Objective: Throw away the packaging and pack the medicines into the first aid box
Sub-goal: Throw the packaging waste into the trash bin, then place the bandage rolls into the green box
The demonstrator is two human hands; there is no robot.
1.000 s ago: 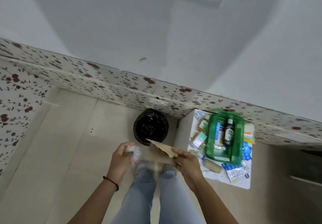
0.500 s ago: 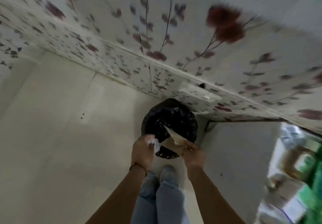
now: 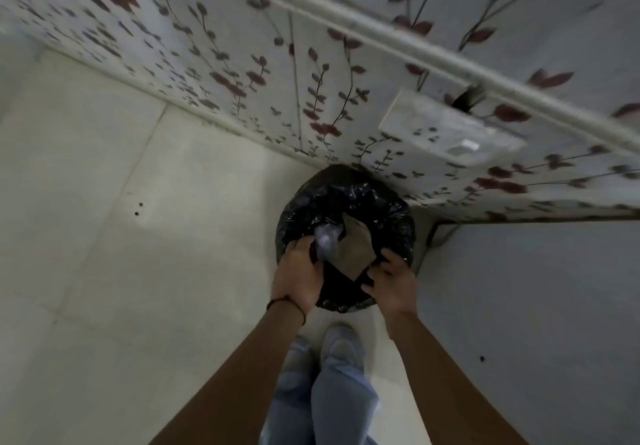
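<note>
1. The packaging is pretty much in the trash already: a brown paper piece [image 3: 356,247] sits inside the mouth of the black-lined bin [image 3: 374,202], and a crumpled clear plastic wad [image 3: 327,238] is right beside it, on its left.
2. The left hand [image 3: 298,275] is over the bin's near-left rim, fingers [image 3: 304,245] curled loosely right against the plastic wad. Whether they actually grip it or have let go is hard to tell, it's blurry there.
3. The right hand [image 3: 393,280] hovers over the near-right rim, fingers spread wide and holding nothing; the brown paper's lower corner is just beside its fingertips, apparently not touching.
4. A thin dark bracelet [image 3: 287,302] wraps the left wrist.
5. The bin stands on the pale tiled floor [image 3: 138,236], pushed up against the flowery wall [image 3: 242,63].
6. A white switch plate [image 3: 450,129] sits on the wall above and to the right of the bin.
7. At the bottom, the person's jeans [image 3: 322,406] and grey shoes [image 3: 341,340] stand just short of the bin.
</note>
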